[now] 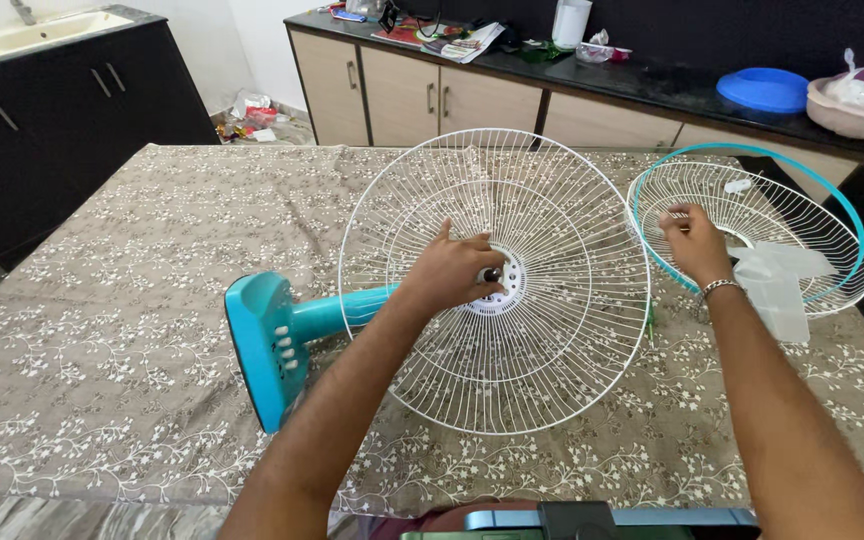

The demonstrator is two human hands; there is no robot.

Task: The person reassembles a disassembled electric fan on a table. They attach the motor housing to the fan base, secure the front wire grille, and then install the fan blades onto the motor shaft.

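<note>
Two hands spread, left hand (455, 272) on rear grille hub (500, 280), right hand (694, 240) on front grille (802, 215)

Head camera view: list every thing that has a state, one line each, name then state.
fan: lying on its side, blade off
rear grille: mounted on the fan, left hand at its hub
front grille: detached, flat on table, right hand on its rim
fan blade: detached, resting on front grille
cabinet doors: closed

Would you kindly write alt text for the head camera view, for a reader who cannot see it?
A person's left hand rests at the hub of a white wire fan guard on a teal table fan lying on a floral tablecloth. Their right hand touches a second, teal-rimmed guard beside it.
</note>
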